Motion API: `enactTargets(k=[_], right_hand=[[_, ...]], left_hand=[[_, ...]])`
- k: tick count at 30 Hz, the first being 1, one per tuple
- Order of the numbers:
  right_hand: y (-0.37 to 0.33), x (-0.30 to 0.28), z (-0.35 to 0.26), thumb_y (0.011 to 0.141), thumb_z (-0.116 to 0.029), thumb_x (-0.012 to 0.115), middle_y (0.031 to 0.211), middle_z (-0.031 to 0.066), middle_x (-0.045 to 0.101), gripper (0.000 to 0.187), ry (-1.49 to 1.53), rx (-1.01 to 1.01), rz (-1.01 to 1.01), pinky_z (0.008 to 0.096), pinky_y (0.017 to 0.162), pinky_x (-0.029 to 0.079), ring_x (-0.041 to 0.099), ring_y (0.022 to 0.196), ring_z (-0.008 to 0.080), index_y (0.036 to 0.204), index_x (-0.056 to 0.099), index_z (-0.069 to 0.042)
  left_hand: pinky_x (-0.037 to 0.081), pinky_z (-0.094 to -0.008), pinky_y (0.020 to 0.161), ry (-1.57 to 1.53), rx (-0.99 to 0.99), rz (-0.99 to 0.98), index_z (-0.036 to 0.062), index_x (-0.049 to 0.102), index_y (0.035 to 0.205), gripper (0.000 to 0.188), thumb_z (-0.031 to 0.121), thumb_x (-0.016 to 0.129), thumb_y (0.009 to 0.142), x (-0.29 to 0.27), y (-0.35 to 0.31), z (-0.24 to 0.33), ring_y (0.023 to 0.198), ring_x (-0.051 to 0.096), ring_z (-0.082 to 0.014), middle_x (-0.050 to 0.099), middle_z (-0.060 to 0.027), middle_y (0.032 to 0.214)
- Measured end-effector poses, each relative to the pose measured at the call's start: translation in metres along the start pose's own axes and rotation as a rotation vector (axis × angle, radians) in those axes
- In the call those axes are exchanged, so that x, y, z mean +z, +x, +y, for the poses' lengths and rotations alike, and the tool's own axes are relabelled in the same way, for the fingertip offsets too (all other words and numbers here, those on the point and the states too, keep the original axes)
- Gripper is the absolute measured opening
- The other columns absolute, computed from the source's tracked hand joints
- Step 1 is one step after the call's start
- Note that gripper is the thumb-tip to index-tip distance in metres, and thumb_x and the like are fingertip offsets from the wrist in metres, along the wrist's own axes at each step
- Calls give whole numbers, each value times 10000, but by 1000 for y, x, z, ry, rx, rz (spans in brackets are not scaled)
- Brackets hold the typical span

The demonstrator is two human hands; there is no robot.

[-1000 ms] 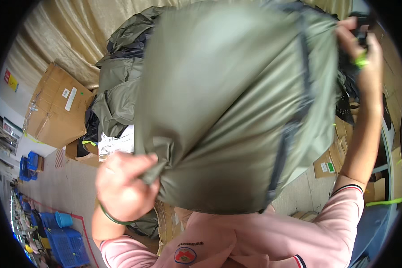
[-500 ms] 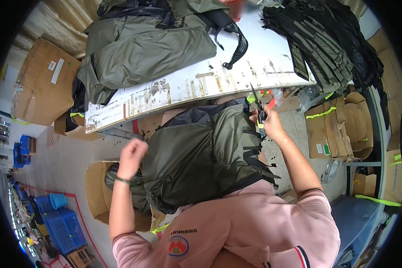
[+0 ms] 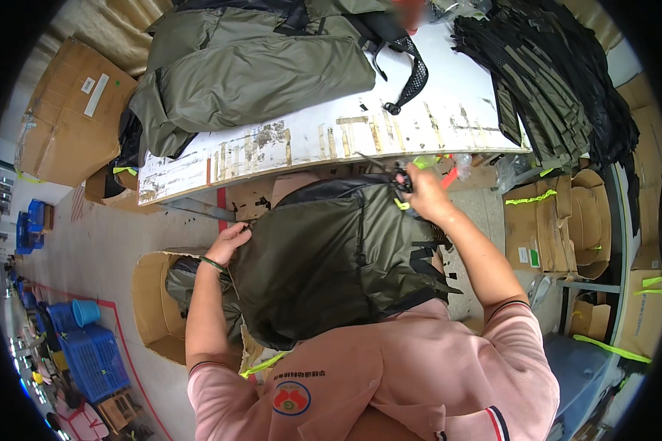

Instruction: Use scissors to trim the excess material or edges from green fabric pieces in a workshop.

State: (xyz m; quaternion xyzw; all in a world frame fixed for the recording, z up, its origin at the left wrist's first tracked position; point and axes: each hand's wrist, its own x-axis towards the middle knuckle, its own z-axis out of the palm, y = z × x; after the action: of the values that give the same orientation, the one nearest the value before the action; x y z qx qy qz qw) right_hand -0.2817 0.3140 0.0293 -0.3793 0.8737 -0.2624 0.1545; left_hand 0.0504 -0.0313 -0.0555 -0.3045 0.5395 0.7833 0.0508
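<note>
An olive-green fabric bag with a dark upper edge and black straps along its right side lies across my lap. My left hand is at the bag's left upper corner, its fingers closed on the fabric edge. Over the bag's right upper corner, my right hand grips a pair of dark scissors, the slim blade pointing left above the dark edge. Motion blurs the scissors, and the fingers partly hide their handles.
A white worktable with worn tape marks stands ahead, bearing more olive bags and a pile of black and olive straps. Cardboard boxes stand left and right. An open carton sits beside my left arm.
My left hand has moved onto the bag's corner and taken hold of it. My right hand has shifted left and slightly down, and the scissors have swung from pointing up to pointing left.
</note>
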Motion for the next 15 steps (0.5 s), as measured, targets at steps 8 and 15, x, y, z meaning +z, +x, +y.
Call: enactTargets(k=[8, 15], right_hand=[[-7, -109, 47, 774, 102, 629, 885, 112, 625, 345, 208, 61, 198, 320, 785, 497, 657, 862, 172, 1090, 531, 4], [-22, -147, 22, 759, -247, 748, 719, 171, 625, 294, -465, 31, 33, 428, 644, 484, 629, 706, 356, 848, 568, -32]], left_hand=[[456, -242, 875, 415, 201, -61, -7, 632, 1099, 308, 20, 719, 805, 62, -40, 72, 965, 578, -85, 647, -5, 1061], [449, -272, 804, 713, 596, -67, 20, 647, 1005, 256, 42, 745, 769, 113, -28, 120, 873, 572, -157, 604, -47, 922]])
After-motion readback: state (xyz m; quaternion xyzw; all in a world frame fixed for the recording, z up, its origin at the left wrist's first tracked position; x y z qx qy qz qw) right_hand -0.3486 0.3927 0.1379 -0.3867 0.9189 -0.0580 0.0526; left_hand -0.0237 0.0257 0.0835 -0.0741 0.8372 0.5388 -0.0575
